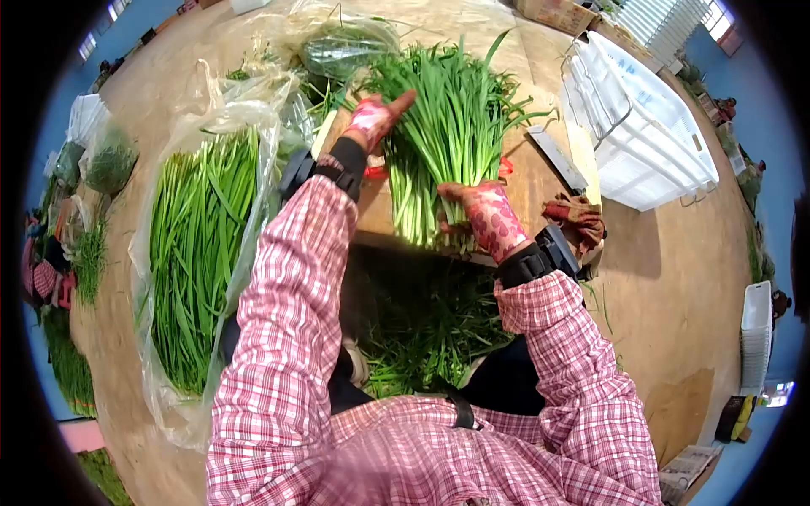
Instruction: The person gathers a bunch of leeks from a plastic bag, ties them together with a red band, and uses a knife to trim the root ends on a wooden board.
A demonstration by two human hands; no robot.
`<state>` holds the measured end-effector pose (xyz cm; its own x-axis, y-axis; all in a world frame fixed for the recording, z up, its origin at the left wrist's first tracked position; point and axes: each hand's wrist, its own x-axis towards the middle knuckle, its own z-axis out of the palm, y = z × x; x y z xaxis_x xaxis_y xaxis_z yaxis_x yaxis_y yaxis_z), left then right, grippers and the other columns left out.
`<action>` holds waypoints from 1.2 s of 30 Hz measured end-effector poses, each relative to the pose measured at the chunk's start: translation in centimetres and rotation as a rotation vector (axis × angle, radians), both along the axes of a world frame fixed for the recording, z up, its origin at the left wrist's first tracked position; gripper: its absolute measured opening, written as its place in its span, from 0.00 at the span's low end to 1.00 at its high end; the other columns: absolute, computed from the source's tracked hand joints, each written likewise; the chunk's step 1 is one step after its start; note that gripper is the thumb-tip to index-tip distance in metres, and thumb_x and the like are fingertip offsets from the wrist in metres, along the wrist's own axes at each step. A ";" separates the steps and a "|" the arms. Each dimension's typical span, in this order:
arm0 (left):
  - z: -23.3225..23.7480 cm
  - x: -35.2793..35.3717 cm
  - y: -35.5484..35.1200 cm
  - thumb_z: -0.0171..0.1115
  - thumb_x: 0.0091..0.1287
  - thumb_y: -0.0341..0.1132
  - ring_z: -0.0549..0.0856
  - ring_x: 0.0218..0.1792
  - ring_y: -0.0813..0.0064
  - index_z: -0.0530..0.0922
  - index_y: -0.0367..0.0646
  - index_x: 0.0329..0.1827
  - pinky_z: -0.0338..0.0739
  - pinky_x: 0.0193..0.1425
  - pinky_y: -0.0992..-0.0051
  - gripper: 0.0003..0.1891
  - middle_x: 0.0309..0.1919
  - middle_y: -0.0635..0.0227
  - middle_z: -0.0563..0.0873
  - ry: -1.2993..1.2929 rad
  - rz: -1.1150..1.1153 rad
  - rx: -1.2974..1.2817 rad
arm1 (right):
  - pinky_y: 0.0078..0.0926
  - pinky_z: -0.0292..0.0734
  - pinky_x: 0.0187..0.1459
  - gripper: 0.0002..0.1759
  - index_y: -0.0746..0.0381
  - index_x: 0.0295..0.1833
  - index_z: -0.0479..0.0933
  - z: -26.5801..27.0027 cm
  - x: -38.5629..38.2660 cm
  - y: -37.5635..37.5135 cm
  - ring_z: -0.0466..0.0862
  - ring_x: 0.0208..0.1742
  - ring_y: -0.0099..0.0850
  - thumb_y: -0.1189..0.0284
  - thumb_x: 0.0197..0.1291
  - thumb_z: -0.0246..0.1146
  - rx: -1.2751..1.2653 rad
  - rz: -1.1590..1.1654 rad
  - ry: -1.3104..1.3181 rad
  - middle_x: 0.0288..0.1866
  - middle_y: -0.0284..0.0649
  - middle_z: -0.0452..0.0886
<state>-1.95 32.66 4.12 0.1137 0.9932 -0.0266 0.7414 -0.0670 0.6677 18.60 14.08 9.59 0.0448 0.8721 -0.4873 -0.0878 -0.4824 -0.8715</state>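
Observation:
A thick bunch of garlic chives (456, 118) lies on the low wooden table (371, 211), leaves pointing away from me and pale stem ends towards me. My right hand (492, 216), in a pink patterned glove, is closed around the lower stems, with some fingers hidden by them. At the leafy upper left side is my left hand (374, 121), gloved alike, its visible fingers stretched out against the leaves. Something red, partly covered, shows beneath the bunch on both sides. A wide-bladed knife (558, 159) rests to the right of the chives.
A clear plastic bag (143, 253) full of garlic chives stands left of the table. White plastic crates (633, 126) stand on the right. A reddish-brown crumpled cloth or glove (577, 221) lies at the table's right corner. Loose leaves (422, 320) cover the floor between my feet.

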 end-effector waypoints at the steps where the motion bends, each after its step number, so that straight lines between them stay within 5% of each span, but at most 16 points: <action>1: 1.6 -0.2 -1.7 0.59 0.64 0.61 0.79 0.60 0.54 0.64 0.27 0.69 0.74 0.62 0.67 0.44 0.62 0.41 0.75 -0.052 0.140 0.037 | 0.34 0.85 0.25 0.11 0.69 0.37 0.81 0.1 -0.1 0.1 0.81 0.32 0.33 0.72 0.55 0.71 -0.027 -0.006 0.008 0.37 0.41 0.82; 3: 2.4 -0.4 -2.7 0.62 0.66 0.52 0.80 0.58 0.54 0.68 0.36 0.70 0.74 0.63 0.65 0.35 0.62 0.43 0.75 0.069 0.375 0.154 | 0.32 0.85 0.25 0.11 0.69 0.38 0.81 1.0 -0.1 -0.1 0.82 0.31 0.32 0.72 0.55 0.71 -0.058 0.035 0.015 0.37 0.40 0.82; 5: 1.8 0.3 -4.1 0.62 0.68 0.45 0.81 0.57 0.58 0.74 0.45 0.66 0.75 0.62 0.66 0.25 0.57 0.50 0.79 0.129 0.220 0.729 | 0.31 0.85 0.26 0.11 0.70 0.39 0.81 1.5 -0.3 -0.3 0.83 0.31 0.32 0.72 0.57 0.69 -0.056 0.058 0.004 0.36 0.40 0.83; 6: 2.2 1.5 -4.9 0.64 0.67 0.43 0.81 0.56 0.59 0.79 0.49 0.61 0.76 0.62 0.65 0.20 0.56 0.56 0.79 -0.068 0.016 0.863 | 0.30 0.86 0.27 0.11 0.70 0.40 0.81 1.7 -0.4 -0.4 0.83 0.31 0.32 0.72 0.58 0.68 -0.054 0.069 -0.002 0.36 0.40 0.83; 9: 5.5 5.1 -9.6 0.55 0.72 0.43 0.65 0.71 0.56 0.83 0.55 0.54 0.59 0.75 0.57 0.13 0.67 0.62 0.72 -0.151 -0.526 0.784 | 0.29 0.85 0.28 0.10 0.68 0.43 0.81 -1.1 1.2 -0.2 0.83 0.32 0.31 0.73 0.60 0.65 0.443 0.461 -0.291 0.37 0.41 0.83; 13: 2.8 6.4 -9.6 0.48 0.74 0.48 0.63 0.73 0.53 0.85 0.57 0.51 0.56 0.76 0.55 0.17 0.71 0.71 0.70 0.057 -0.708 0.720 | 0.34 0.82 0.38 0.21 0.62 0.49 0.80 -1.8 1.2 -0.7 0.86 0.41 0.42 0.82 0.46 0.70 0.991 0.718 -1.020 0.42 0.46 0.85; 15: 1.6 6.1 -9.4 0.48 0.74 0.49 0.63 0.73 0.53 0.85 0.57 0.51 0.56 0.75 0.55 0.17 0.70 0.72 0.71 0.098 -0.762 0.732 | 0.33 0.84 0.40 0.21 0.60 0.52 0.80 -2.5 1.5 -0.8 0.86 0.41 0.33 0.83 0.49 0.68 1.034 0.743 -1.040 0.43 0.40 0.85; 18: 1.0 5.8 -9.8 0.49 0.74 0.47 0.63 0.73 0.54 0.83 0.57 0.51 0.54 0.76 0.54 0.15 0.69 0.72 0.72 0.081 -0.751 0.697 | 0.31 0.84 0.42 0.15 0.61 0.51 0.80 -3.2 2.8 -1.6 0.85 0.41 0.32 0.75 0.57 0.69 0.917 0.737 -0.809 0.42 0.37 0.85; 20: 0.7 5.5 -10.2 0.50 0.74 0.46 0.63 0.73 0.54 0.82 0.57 0.52 0.54 0.76 0.54 0.14 0.69 0.72 0.72 0.105 -0.731 0.702 | 0.28 0.83 0.39 0.18 0.65 0.53 0.78 -1.6 2.8 -2.6 0.84 0.39 0.30 0.67 0.60 0.68 0.406 0.484 -0.281 0.39 0.38 0.83; 21: 0.6 5.5 -10.3 0.51 0.73 0.45 0.63 0.73 0.54 0.82 0.57 0.52 0.54 0.76 0.54 0.13 0.69 0.71 0.72 0.108 -0.744 0.706 | 0.26 0.83 0.35 0.23 0.66 0.55 0.77 0.5 3.1 -3.7 0.83 0.36 0.25 0.63 0.60 0.68 -0.088 0.261 0.115 0.37 0.39 0.82; 25: 0.9 5.8 -10.6 0.54 0.72 0.44 0.63 0.73 0.53 0.82 0.54 0.49 0.54 0.75 0.54 0.11 0.67 0.69 0.74 0.071 -0.783 0.721 | 0.31 0.81 0.43 0.18 0.68 0.46 0.83 1.8 4.4 -7.8 0.86 0.40 0.34 0.61 0.64 0.63 0.308 0.631 -0.598 0.38 0.47 0.86; 27: 0.8 6.1 -10.5 0.55 0.71 0.43 0.62 0.73 0.53 0.82 0.53 0.47 0.54 0.75 0.52 0.11 0.67 0.69 0.74 0.047 -0.789 0.687 | 0.30 0.79 0.49 0.18 0.66 0.52 0.80 0.9 2.7 -8.8 0.85 0.45 0.33 0.62 0.67 0.61 0.408 0.955 -0.517 0.43 0.46 0.87; 29: 0.9 6.1 -10.6 0.55 0.70 0.42 0.63 0.72 0.54 0.82 0.52 0.46 0.54 0.74 0.52 0.10 0.67 0.69 0.74 0.174 -0.836 0.735 | 0.31 0.78 0.49 0.19 0.67 0.51 0.80 -1.7 1.2 -7.8 0.85 0.46 0.35 0.62 0.68 0.60 0.486 0.776 -0.486 0.42 0.48 0.86; 33: 0.5 5.9 -10.7 0.55 0.70 0.41 0.63 0.72 0.55 0.81 0.53 0.45 0.55 0.74 0.53 0.09 0.64 0.69 0.75 0.135 -0.833 0.711 | 0.28 0.80 0.43 0.18 0.67 0.49 0.82 -0.5 1.8 -7.3 0.86 0.38 0.32 0.61 0.67 0.62 0.478 0.832 -0.549 0.37 0.45 0.86; 35: 1.0 6.3 -11.2 0.55 0.70 0.41 0.63 0.72 0.55 0.81 0.54 0.47 0.54 0.74 0.53 0.09 0.65 0.69 0.75 0.162 -0.822 0.682 | 0.30 0.80 0.37 0.16 0.64 0.44 0.84 2.8 3.2 -7.4 0.85 0.31 0.32 0.61 0.65 0.63 0.113 0.676 -0.350 0.36 0.44 0.87; 36: 1.0 6.5 -11.2 0.55 0.71 0.41 0.63 0.72 0.55 0.81 0.54 0.47 0.54 0.74 0.53 0.09 0.65 0.69 0.75 0.174 -0.813 0.692 | 0.25 0.80 0.34 0.16 0.63 0.45 0.84 0.8 5.0 -6.2 0.84 0.30 0.26 0.60 0.64 0.65 0.195 0.366 -0.444 0.35 0.40 0.86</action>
<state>4.53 21.45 5.11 0.7940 0.4279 0.4319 0.3857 -0.9036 0.1862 23.61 7.92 10.38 -0.1122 0.9407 -0.3200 0.4457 -0.2402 -0.8623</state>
